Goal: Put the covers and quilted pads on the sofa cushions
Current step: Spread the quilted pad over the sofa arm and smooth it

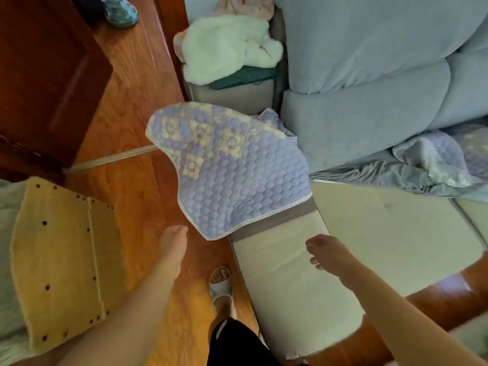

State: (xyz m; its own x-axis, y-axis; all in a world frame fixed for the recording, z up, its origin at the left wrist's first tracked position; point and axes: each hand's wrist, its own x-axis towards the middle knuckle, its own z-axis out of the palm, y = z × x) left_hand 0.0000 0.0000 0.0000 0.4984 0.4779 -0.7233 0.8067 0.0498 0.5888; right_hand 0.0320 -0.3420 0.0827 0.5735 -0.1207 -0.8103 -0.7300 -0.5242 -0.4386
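Now the quilted pad [232, 167] lies draped over the sofa armrest [285, 265], hanging off its floor side, likely needing straightening. Both hands hover near it holding nothing: left hand [173, 247] fingers together, right hand [326, 252] fingers loosely curled.

Both bare forearms reach forward from the six o'clock edge. The left hand [173, 243] points toward twelve o'clock, its back up, fingers together and fairly straight, gripping nothing. The right hand [326, 253] angles toward ten o'clock, fingers [315, 262] loosely curled downward, thumb out, also holding nothing. The two hands are well apart.
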